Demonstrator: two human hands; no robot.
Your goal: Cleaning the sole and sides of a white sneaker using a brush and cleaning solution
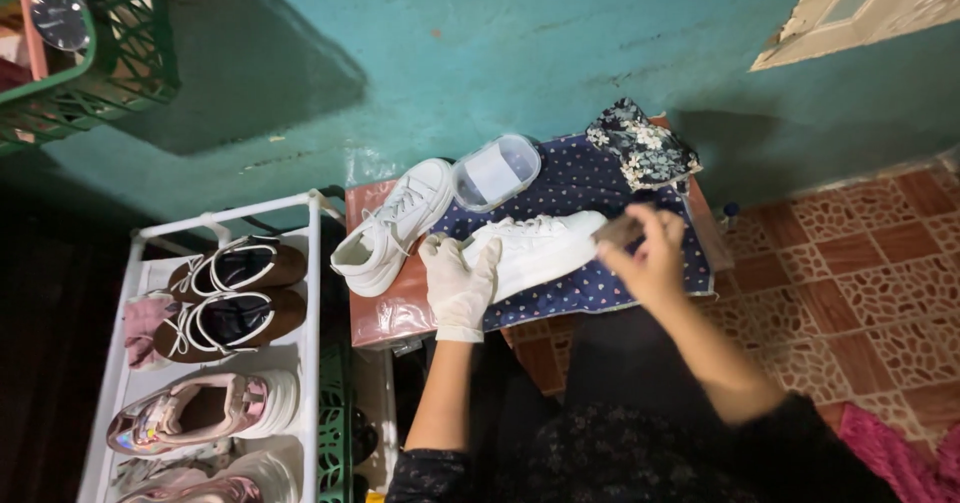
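My left hand (459, 281), in a white glove, presses on the near end of a white sneaker (540, 248) lying on a dark blue dotted cloth (600, 283). My right hand (648, 253), bare, holds a small brown brush (618, 231) against the sneaker's other end. A second white sneaker (390, 228) lies to the left on the small brown table (385, 313), tilted toward the wall. A clear plastic tub (496, 171) sits just behind the two sneakers.
A floral cloth (642, 148) is bunched at the table's back right. A white shoe rack (310, 293) on the left holds brown sandals (232, 293) and pink sneakers (205, 413). A green crate (110, 53) hangs upper left. Patterned tile floor (860, 253) lies to the right.
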